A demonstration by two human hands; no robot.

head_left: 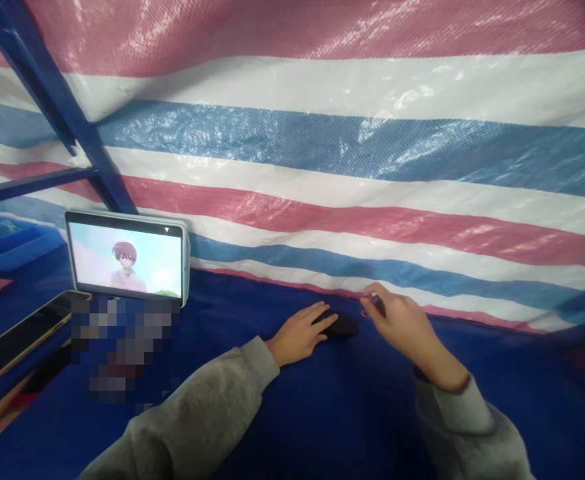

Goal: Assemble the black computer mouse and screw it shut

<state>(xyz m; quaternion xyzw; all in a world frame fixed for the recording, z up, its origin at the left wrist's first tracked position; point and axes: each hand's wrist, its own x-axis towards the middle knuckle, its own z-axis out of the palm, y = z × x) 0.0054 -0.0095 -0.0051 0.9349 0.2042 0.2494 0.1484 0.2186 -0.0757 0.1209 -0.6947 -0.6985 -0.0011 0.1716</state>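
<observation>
My left hand (pixel 302 333) lies palm down on the blue surface, its fingers stretched out and apart. Its fingertips touch the left end of a black, rounded object (pixel 345 325) that looks like a computer mouse. Just to the right of that object, my right hand (pixel 395 313) is raised a little and closed in a pinch. A small dark, purplish thing (pixel 376 305) shows between its thumb and fingers; its kind is mostly hidden by the hand.
A tablet-like screen (pixel 125 257) playing a cartoon stands upright at the left. In front of it lies a phone (pixel 27 333) beside a pixelated patch. Blue trays (pixel 17 247) sit at the far left. A striped plastic sheet (pixel 322 140) and a blue metal frame (pixel 62 100) bound the back.
</observation>
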